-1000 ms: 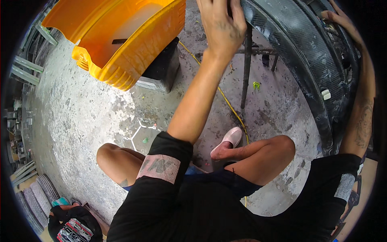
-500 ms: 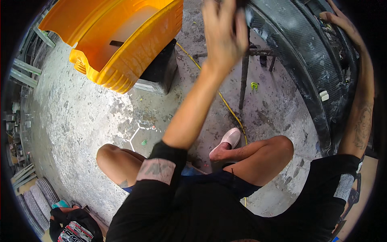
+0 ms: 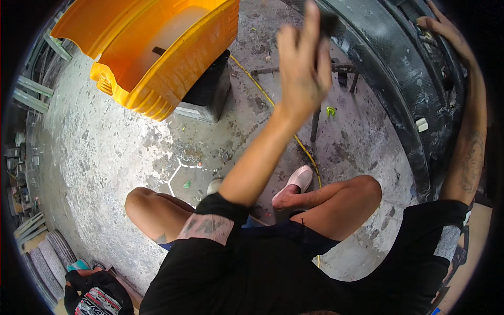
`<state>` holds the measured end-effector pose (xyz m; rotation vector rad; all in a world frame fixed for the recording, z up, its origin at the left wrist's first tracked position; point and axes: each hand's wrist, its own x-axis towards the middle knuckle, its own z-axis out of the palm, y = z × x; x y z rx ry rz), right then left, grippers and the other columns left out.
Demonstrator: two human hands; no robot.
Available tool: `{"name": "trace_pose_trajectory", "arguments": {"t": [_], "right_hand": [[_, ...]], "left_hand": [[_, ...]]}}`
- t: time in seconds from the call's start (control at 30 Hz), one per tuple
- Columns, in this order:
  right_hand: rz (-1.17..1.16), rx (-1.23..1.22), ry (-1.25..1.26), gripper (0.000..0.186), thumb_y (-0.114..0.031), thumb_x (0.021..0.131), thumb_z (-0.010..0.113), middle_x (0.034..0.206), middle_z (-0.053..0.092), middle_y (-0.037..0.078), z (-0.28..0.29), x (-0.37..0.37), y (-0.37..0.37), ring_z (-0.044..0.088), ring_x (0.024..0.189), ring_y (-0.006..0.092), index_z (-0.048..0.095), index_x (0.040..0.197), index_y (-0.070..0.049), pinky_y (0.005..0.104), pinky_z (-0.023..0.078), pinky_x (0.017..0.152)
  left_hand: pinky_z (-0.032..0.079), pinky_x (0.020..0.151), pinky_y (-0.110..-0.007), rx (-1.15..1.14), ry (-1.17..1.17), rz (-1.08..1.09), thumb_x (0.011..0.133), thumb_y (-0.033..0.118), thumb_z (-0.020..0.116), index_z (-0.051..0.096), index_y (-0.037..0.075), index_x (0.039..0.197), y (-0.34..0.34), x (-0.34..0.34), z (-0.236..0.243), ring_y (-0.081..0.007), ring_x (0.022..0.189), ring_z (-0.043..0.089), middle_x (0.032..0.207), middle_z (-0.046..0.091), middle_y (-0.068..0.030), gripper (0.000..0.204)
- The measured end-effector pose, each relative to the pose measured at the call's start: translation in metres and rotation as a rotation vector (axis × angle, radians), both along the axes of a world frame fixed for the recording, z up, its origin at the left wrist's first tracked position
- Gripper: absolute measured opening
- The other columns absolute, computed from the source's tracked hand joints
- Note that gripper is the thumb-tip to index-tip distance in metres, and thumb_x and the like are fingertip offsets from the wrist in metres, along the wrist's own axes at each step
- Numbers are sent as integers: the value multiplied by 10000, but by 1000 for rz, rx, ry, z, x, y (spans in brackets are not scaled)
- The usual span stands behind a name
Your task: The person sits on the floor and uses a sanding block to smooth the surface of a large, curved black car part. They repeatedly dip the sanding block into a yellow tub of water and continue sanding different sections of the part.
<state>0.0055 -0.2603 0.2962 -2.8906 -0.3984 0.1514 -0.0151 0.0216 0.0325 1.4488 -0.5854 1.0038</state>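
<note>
My left hand (image 3: pixel 304 73), blurred by motion, is closed around a dark block (image 3: pixel 329 23). The block lies against the left edge of a large black car bumper (image 3: pixel 391 68) with a woven-pattern surface and pale smears. Its exact make is hidden by the fingers and the blur. At the upper right, my right hand (image 3: pixel 449 31) grips the far rim of this bumper, thumb toward the inner side. A small white piece (image 3: pixel 421 124) sits on the bumper's lower part.
A yellow plastic tub (image 3: pixel 157 86) with cloudy liquid and a dark strip (image 3: pixel 158 51) stands on a black box (image 3: pixel 210 89). A yellow hose (image 3: pixel 302 144) crosses the stained floor past a dark metal stand (image 3: pixel 315 126). Tyres (image 3: pixel 47 262) and another person (image 3: pixel 97 291) are at lower left.
My left hand has moved slightly down and to the right along the bumper's edge with the dark block. My right hand keeps its place. The strip in the tub has shifted a little.
</note>
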Motion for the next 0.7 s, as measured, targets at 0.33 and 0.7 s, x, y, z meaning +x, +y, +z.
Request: {"name": "trace_pose_trajectory", "arguments": {"t": [0.33, 0.7], "right_hand": [[-248, 125, 7, 819, -512, 934, 659, 1265, 682, 151, -13, -15, 9, 608, 1239, 233, 342, 1630, -221, 330, 429, 1097], [-185, -80, -205, 844, -577, 935, 665, 1503, 511, 191, 8, -22, 6, 525, 1367, 281, 389, 1605, -144, 357, 401, 1127]], "left_hand": [[445, 1029, -410, -190, 113, 35, 977, 115, 653, 447, -3, 1523, 72, 49, 0, -366, 1194, 566, 1291, 577, -251, 596], [537, 843, -312, 53, 1187, -342, 893, 71, 718, 486, -3, 1491, 117, -162, -345, -160, 929, 674, 1045, 735, -140, 645]]}}
